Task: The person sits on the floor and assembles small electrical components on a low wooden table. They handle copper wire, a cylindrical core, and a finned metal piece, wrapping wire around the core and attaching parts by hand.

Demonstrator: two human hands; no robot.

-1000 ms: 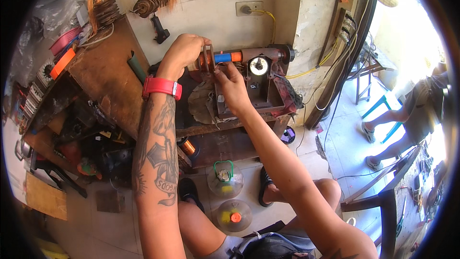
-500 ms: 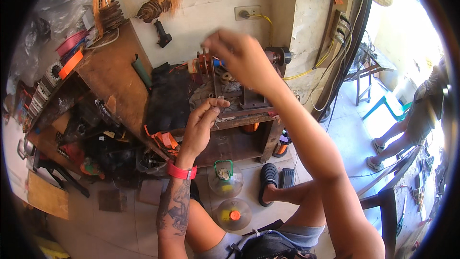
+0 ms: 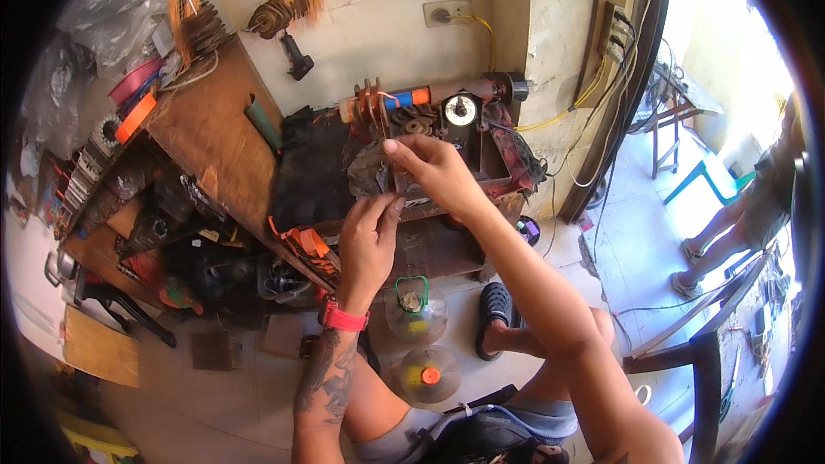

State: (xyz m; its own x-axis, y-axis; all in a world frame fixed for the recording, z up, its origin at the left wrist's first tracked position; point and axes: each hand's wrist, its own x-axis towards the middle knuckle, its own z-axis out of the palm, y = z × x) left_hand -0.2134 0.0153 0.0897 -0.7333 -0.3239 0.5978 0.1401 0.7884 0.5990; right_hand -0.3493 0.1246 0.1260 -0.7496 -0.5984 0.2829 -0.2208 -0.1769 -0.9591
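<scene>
A small coil-winding machine stands on the wooden bench against the wall. Its shaft carries brown slotted discs, then a blue and orange sleeve, with a round white dial below. My right hand is just in front of the discs, thumb and fingers pinched together. Lower and to the left, my left hand has its fingertips pressed together near the bench edge, a red watch on the wrist. Whatever either pinch holds is too thin or hidden to make out.
A wooden cabinet with cluttered shelves stands at the left. Orange strips hang over the bench edge. Two clear jugs, one with a green handle, stand on the floor between bench and legs. Another person is at the right.
My right hand has come down from above the discs, uncovering the sleeve and dial. My left hand stays low, its fingers now folded more downward. The view has shifted slightly.
</scene>
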